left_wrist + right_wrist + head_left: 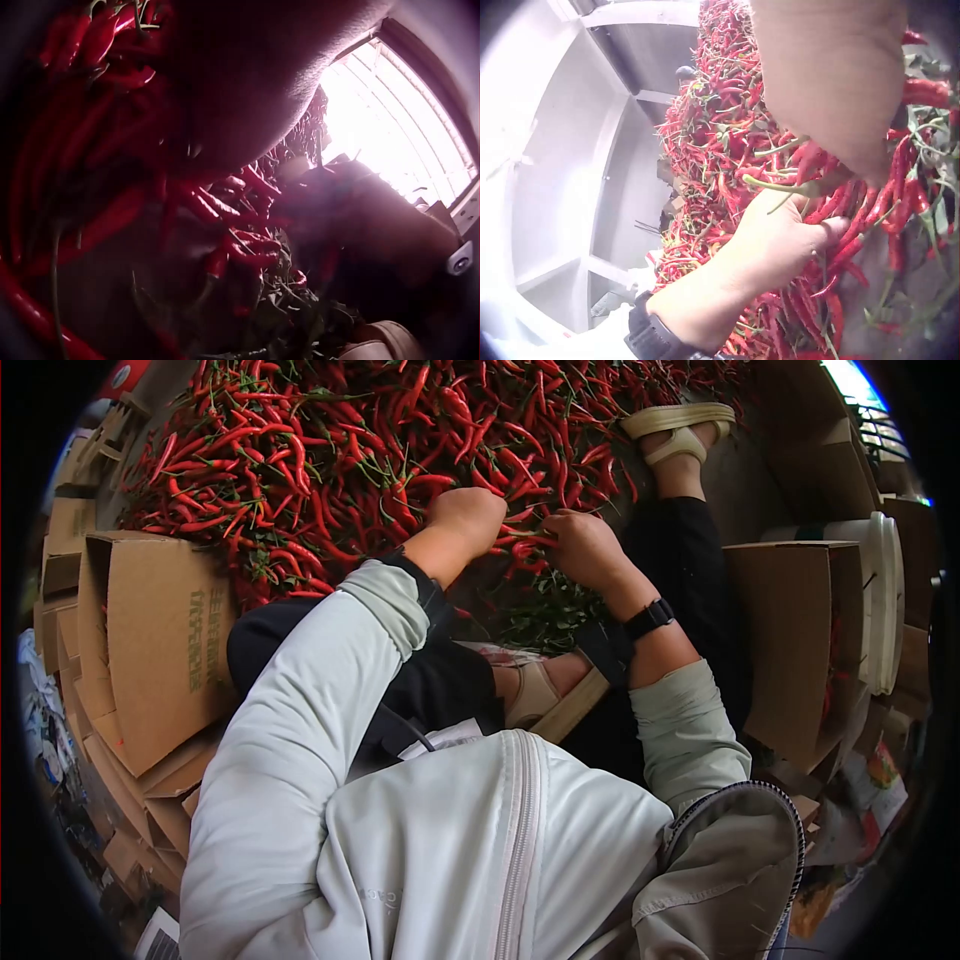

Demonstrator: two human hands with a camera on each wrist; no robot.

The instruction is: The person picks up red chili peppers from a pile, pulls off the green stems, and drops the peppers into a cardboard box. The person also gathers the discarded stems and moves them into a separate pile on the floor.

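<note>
A wide heap of red chili peppers (pixel 330 470) with green stems covers the floor in front of the person. At its near edge the left hand (pixel 468 520) has its fingers curled. In the right wrist view that left hand (pixel 769 244) grips several red chili peppers, its thumb lying across them. Close beside it, the right hand (pixel 588 550) has bent fingers and pinches at a chili pepper; its fingertips are mostly hidden in the right wrist view. Green leaves and stems (pixel 550 610) lie below both hands.
Cardboard boxes stand at the left (pixel 165 640) and right (pixel 795 640), with a white bucket (pixel 882 600) behind the right one. One sandalled foot (pixel 680 445) is by the heap's right edge; another sandal (pixel 535 695) is tucked near the body.
</note>
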